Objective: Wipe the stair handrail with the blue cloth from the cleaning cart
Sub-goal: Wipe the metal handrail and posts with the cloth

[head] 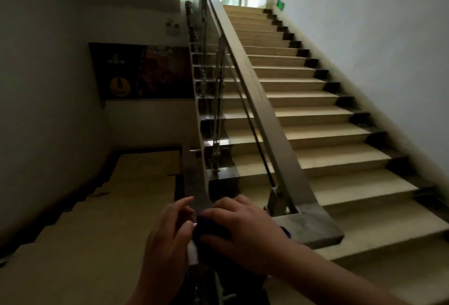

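Note:
The brown wooden handrail [264, 100] climbs from the bottom centre up to the top of the stairs, with a flat turn at its lower end. My right hand [245, 234] presses the blue cloth [211, 228] onto that turn; only a dark blue patch shows under my fingers. My left hand [167, 234] rests beside it on the left, fingers spread and touching the rail's edge. The cleaning cart is out of view.
Beige stairs [315, 120] rise to the right of the rail toward a bright window. Metal balusters [216, 110] and a glass panel stand under the rail. A lower flight [97, 231] drops away on the left beside a dark wall poster [141, 71].

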